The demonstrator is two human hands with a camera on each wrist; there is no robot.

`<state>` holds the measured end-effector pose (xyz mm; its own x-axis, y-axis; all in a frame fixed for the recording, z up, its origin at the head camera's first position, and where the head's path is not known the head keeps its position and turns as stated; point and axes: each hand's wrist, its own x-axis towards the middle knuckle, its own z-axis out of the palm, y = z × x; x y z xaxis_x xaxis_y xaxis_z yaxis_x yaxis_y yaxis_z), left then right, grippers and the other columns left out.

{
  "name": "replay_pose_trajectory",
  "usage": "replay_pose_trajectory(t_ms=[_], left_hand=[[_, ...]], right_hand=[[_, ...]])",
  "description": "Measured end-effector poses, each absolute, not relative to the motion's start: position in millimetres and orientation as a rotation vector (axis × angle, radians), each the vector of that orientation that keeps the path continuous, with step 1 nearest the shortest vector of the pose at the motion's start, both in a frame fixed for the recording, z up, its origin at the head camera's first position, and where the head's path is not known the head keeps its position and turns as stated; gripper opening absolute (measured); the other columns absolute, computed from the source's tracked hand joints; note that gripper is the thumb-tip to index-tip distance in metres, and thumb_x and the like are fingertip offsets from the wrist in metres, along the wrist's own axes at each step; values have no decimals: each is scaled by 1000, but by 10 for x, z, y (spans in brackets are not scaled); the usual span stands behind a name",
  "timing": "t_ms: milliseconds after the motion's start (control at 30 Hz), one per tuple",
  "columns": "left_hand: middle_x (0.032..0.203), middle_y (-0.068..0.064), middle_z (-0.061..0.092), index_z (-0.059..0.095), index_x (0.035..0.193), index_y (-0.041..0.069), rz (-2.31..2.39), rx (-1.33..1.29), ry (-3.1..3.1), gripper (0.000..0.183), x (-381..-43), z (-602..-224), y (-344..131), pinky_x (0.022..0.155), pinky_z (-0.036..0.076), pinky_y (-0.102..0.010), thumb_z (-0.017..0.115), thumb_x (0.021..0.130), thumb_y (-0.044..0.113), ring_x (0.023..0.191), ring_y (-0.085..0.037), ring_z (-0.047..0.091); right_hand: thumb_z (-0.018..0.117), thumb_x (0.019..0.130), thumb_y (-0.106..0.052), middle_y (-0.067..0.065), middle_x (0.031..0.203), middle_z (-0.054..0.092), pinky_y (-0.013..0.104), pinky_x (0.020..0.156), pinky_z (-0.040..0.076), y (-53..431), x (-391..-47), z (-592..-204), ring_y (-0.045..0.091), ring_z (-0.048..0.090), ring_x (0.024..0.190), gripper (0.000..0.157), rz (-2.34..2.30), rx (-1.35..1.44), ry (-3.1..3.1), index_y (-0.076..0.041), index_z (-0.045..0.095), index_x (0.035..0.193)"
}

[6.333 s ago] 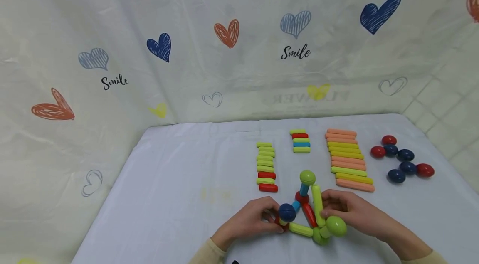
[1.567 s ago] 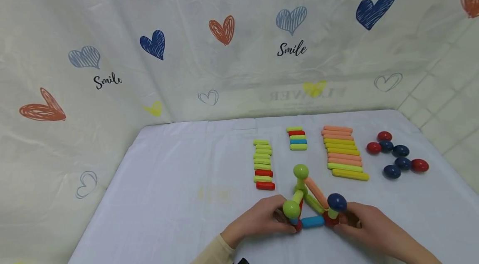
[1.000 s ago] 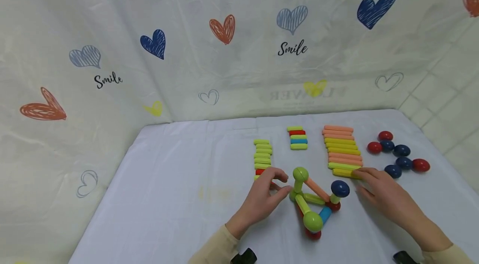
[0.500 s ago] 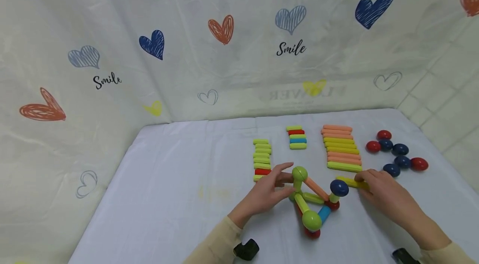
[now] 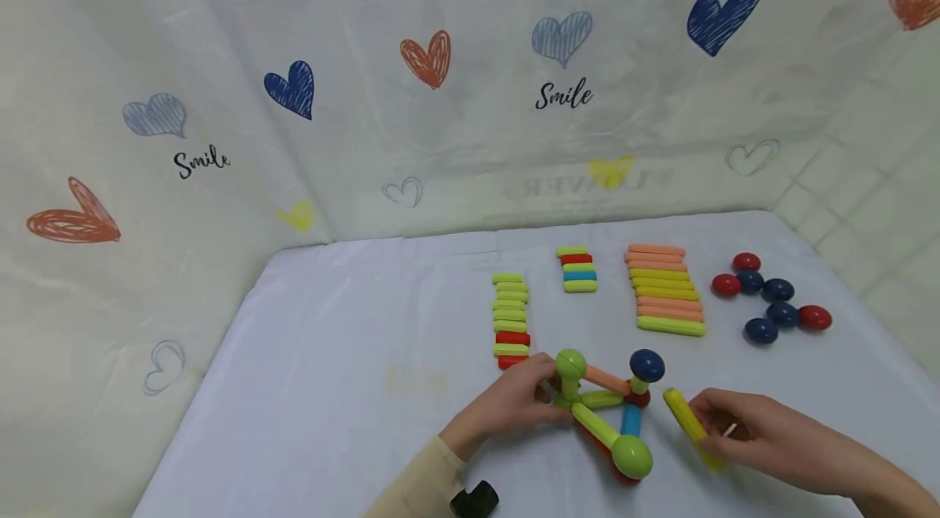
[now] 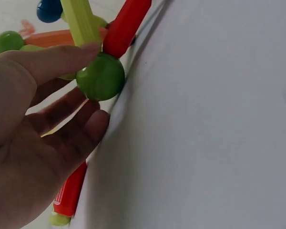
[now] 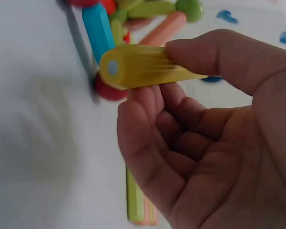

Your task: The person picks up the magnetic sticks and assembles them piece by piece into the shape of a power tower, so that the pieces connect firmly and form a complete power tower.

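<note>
Near the front of the table point(image 5: 308, 420), right of its middle, stands a frame of sticks and balls, its closest corner a green ball point(image 5: 631, 457) over a red ball. The right hand point(image 5: 771, 436) pinches a yellow stick point(image 5: 693, 432) between thumb and fingers, apart from the frame, on its right-edge side; a pale disc point(image 7: 112, 67) shows in the stick's end. The left hand point(image 5: 507, 404) pinches the lower green ball point(image 6: 101, 78) at the frame's left corner, thumb on the near side, fingertips opposite. Good handling would steady that corner without lifting, since a sideways knock could part the joints; leave both stick ends uncovered, meet any ball squarely, and pass slowly by the navy ball point(image 5: 646, 365) on its upright. Farther back lie a column of short sticks point(image 5: 510, 306), 7 loose balls point(image 5: 782, 315) along the right edge, and, toward the far edge, stacked long sticks point(image 5: 664, 289) and 5 more short sticks point(image 5: 580, 276).
</note>
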<state>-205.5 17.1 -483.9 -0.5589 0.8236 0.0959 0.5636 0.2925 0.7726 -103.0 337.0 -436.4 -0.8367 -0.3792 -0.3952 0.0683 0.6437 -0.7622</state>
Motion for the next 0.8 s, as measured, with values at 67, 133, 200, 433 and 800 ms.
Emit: replay_pose_trajectory(t_ms=[67, 133, 200, 433, 800], left_hand=[[104, 6, 61, 59, 114, 11, 1159, 1234, 2207, 37, -2040, -4859, 149, 79, 49, -12, 79, 83, 13, 90, 2, 57], [105, 6, 64, 58, 118, 11, 1188, 1203, 2171, 41, -2026, -4877, 135, 80, 50, -13, 79, 83, 12, 90, 3, 58], [104, 7, 65, 58, 119, 12, 1190, 1186, 2167, 42, -2012, -4889, 127, 80, 50, -13, 79, 83, 12, 90, 4, 58], [100, 12, 60, 58, 118, 15, 1172, 1168, 2217, 40, -1994, -4886, 106, 80, 49, -13, 79, 83, 17, 87, 3, 55], [98, 9, 61, 58, 116, 14, 1155, 1181, 2253, 40, -1997, -4898, 95, 82, 49, -13, 80, 82, 13, 88, 4, 57]], right_hand=[[59, 96, -13, 7, 93, 57, 20, 66, 48, 3267, -1011, -4351, 10, 53, 76, 24, -1173, -245, 2294, 2, 56, 114], [59, 96, -15, 8, 92, 56, 20, 66, 48, 3158, -1003, -4349, 12, 53, 76, 26, -1212, -244, 2291, 3, 55, 115], [61, 96, -18, 8, 91, 56, 21, 67, 49, 3054, -1005, -4352, 15, 54, 77, 29, -1249, -200, 2294, 4, 55, 115], [64, 95, -24, 8, 96, 60, 22, 72, 52, 2850, -1061, -4352, 23, 57, 87, 38, -1319, -114, 2304, 5, 55, 117], [63, 95, -23, 8, 104, 63, 24, 78, 54, 2813, -1151, -4379, 24, 61, 92, 41, -1400, -51, 2225, 7, 54, 121]])
